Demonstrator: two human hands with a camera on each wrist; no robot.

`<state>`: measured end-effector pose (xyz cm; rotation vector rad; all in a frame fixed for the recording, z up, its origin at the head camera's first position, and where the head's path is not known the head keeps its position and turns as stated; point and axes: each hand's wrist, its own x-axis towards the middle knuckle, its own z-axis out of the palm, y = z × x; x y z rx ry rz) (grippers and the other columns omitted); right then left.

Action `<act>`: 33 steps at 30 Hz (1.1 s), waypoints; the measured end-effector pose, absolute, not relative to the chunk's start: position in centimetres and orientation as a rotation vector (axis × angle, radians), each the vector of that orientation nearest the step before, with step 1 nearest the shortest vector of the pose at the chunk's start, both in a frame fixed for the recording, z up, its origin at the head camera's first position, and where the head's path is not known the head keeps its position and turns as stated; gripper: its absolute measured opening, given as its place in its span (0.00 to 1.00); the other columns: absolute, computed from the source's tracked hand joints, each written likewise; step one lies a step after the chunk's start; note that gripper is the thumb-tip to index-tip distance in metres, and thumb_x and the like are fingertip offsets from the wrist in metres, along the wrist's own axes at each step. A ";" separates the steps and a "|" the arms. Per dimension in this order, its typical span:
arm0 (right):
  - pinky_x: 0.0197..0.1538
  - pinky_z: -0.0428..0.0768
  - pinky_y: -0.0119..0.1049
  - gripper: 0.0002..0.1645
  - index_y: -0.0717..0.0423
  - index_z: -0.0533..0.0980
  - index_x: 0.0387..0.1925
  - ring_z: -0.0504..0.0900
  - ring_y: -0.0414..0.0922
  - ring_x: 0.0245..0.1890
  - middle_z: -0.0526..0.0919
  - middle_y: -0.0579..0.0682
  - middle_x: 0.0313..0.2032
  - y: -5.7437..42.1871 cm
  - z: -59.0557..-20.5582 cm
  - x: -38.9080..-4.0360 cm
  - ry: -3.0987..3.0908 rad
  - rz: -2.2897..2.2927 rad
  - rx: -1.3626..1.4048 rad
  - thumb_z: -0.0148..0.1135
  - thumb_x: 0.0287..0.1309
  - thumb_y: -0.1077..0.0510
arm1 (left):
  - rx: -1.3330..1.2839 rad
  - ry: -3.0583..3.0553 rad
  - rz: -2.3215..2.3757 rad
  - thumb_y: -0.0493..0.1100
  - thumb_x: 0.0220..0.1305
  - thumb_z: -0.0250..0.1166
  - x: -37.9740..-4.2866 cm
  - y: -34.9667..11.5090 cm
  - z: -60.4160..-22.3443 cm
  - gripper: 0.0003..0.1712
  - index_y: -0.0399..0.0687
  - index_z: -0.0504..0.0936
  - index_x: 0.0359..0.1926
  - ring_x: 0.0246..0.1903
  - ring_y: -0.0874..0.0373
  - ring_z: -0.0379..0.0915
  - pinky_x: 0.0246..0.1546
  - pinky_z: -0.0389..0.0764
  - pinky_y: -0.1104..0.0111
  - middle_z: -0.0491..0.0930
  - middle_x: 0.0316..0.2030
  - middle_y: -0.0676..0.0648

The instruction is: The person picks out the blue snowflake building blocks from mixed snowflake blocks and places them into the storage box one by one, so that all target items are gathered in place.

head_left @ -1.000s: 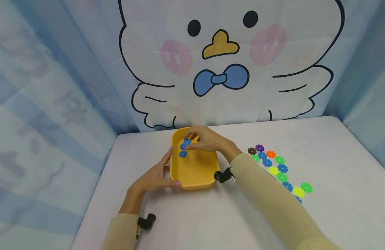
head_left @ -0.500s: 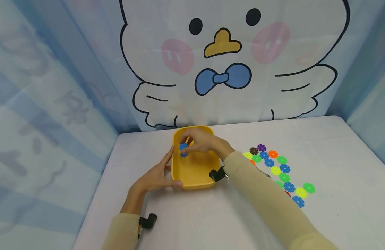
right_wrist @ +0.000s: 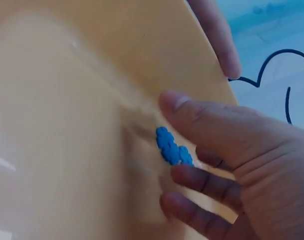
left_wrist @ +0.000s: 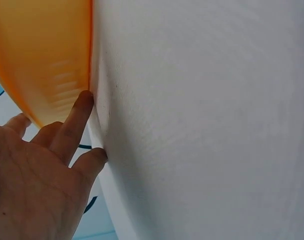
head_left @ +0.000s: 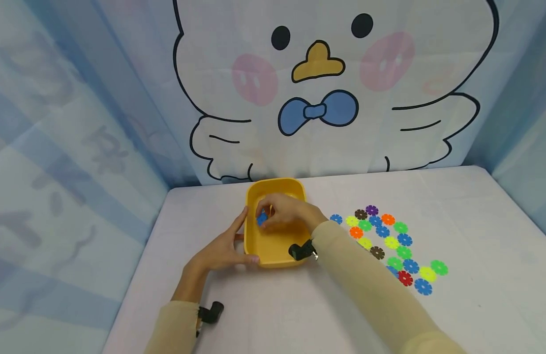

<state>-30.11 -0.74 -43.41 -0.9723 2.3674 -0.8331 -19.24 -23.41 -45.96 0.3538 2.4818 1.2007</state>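
A yellow tray lies near the table's far edge. Against its left side and near front corner, my left hand rests with spread, fairly straight fingers; the left wrist view shows fingertips touching the tray wall. My right hand reaches down inside the tray, thumb and fingers curled about blue snowflake discs. Close up in the right wrist view, the blue discs sit between the thumb and a finger, overlapping each other. Part of them is hidden behind the fingers.
Several colourful snowflake discs lie scattered on the white-covered table right of the tray, partly behind my right sleeve. A curtain with a cartoon bird hangs directly behind the table.
Blue discs that lay in a row in the tray are gathered into one small cluster at my right fingers. The right hand has shifted slightly down and toward me. My left hand stays at the tray.
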 end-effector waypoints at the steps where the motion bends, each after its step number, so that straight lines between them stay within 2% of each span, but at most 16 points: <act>1: 0.46 0.79 0.35 0.18 0.48 0.84 0.50 0.76 0.46 0.41 0.80 0.48 0.38 -0.8 -43.6 -30.1 2.363 -0.836 -0.966 0.75 0.60 0.51 | 0.348 2.481 1.198 0.59 0.53 0.80 -19.2 -23.4 -45.9 0.72 0.71 0.35 0.83 0.66 0.50 0.72 0.67 0.73 0.46 0.47 0.82 0.55; 7: 0.45 0.78 0.32 0.18 0.46 0.86 0.50 0.76 0.43 0.39 0.80 0.46 0.37 -0.7 -44.6 -30.2 2.361 -0.815 -0.940 0.77 0.58 0.50 | 0.339 2.478 1.195 0.59 0.53 0.80 -19.3 -23.3 -45.7 0.73 0.73 0.34 0.82 0.66 0.51 0.72 0.69 0.71 0.45 0.48 0.82 0.53; 14: 0.41 0.78 0.32 0.16 0.48 0.86 0.50 0.77 0.44 0.38 0.81 0.47 0.35 -1.0 -44.8 -30.2 2.354 -0.766 -0.911 0.75 0.61 0.53 | 0.392 2.452 1.215 0.58 0.54 0.80 -19.5 -23.5 -45.7 0.72 0.72 0.34 0.82 0.66 0.50 0.72 0.70 0.69 0.44 0.45 0.82 0.52; 22: 0.46 0.79 0.32 0.15 0.49 0.86 0.51 0.77 0.44 0.40 0.81 0.44 0.37 -1.5 -45.2 -30.3 2.395 -0.740 -0.932 0.73 0.63 0.54 | 0.384 2.435 1.236 0.57 0.55 0.80 -19.4 -23.6 -45.8 0.72 0.72 0.34 0.82 0.68 0.49 0.70 0.70 0.68 0.44 0.43 0.83 0.52; 33: 0.52 0.79 0.33 0.15 0.48 0.86 0.52 0.77 0.43 0.43 0.82 0.44 0.41 -1.9 -45.4 -30.3 2.441 -0.734 -0.938 0.71 0.65 0.53 | 0.381 2.444 1.226 0.57 0.54 0.80 -19.4 -23.7 -45.8 0.72 0.73 0.34 0.82 0.66 0.51 0.72 0.71 0.67 0.42 0.48 0.82 0.52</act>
